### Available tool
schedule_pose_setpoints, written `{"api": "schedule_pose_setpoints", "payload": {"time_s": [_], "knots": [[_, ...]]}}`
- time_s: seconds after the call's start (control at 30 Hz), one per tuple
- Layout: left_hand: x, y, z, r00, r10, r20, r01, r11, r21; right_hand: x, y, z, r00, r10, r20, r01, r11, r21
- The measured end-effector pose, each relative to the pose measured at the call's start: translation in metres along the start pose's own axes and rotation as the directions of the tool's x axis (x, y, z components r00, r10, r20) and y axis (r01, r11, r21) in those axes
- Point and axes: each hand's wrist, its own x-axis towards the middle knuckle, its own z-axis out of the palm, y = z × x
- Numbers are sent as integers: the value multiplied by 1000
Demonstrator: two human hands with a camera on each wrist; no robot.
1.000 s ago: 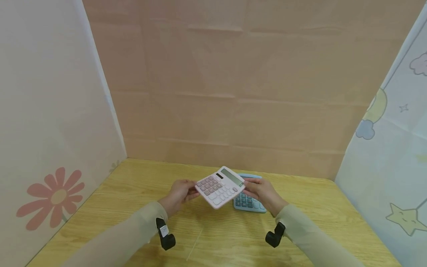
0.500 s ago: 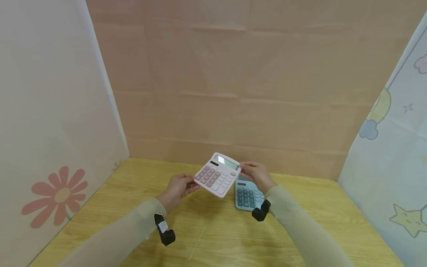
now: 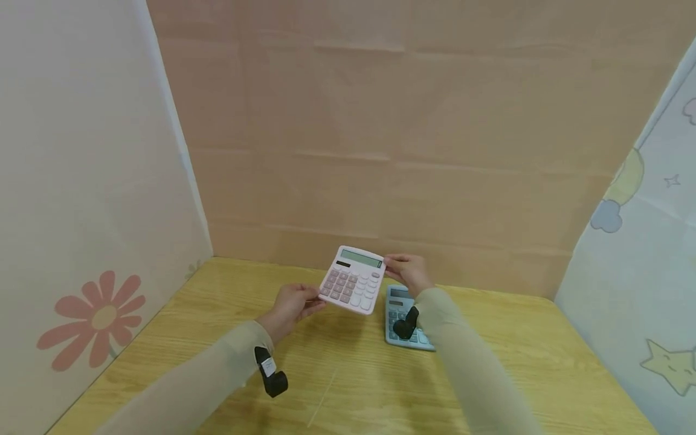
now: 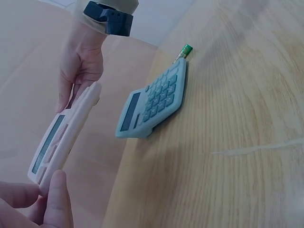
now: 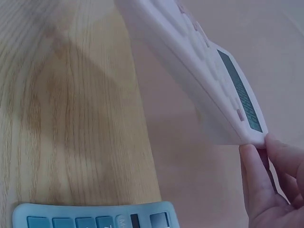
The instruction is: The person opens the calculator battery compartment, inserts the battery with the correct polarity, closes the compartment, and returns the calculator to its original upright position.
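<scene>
Pink calculator [image 3: 350,282]: looks light, stiff, smooth; might crack; best held by edges;
Left hand [image 3: 290,305]: pinches near left corner;
Right hand [image 3: 410,273]: pinches far right corner.

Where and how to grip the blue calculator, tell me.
Pinch the blue calculator by its left edge near the display, probably best coming from the left: that edge shows free in the head view, the right sleeve hides part of the right edge, and the display end looks raised.

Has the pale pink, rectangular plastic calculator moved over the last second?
Yes: in the head view, the pink calculator has shifted upward and slightly left against the far edge of the yellow wooden table.
</scene>
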Motion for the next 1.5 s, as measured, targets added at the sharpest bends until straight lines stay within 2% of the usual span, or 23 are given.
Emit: {"api": "schedule_pose_setpoints", "payload": {"time_s": [0.3,0.5,0.63,0.8,1.0,1.2,1.5], "knots": [[8,-22,-1,998,-61,-3,61,992,112,8,26,4,999,13,-47,-17,994,-105],[12,-35,-5,995,-100,-10,100,961,256,10,39,12,996,-33,-88,16,982,-189],[13,-42,-9,994,-106,-17,106,945,308,6,46,21,994,-78,-80,51,955,-294],[15,-46,-11,992,-122,-26,124,935,331,3,54,29,989,-114,-91,66,907,-415],[16,-49,-10,991,-130,-14,127,931,342,4,59,32,989,-95,-113,35,894,-448],[13,-49,-8,994,-114,2,105,928,358,4,63,32,993,-71,-95,13,864,-504],[17,-48,-8,990,-136,-23,135,918,373,4,66,32,995,-60,-77,13,864,-503]]}}
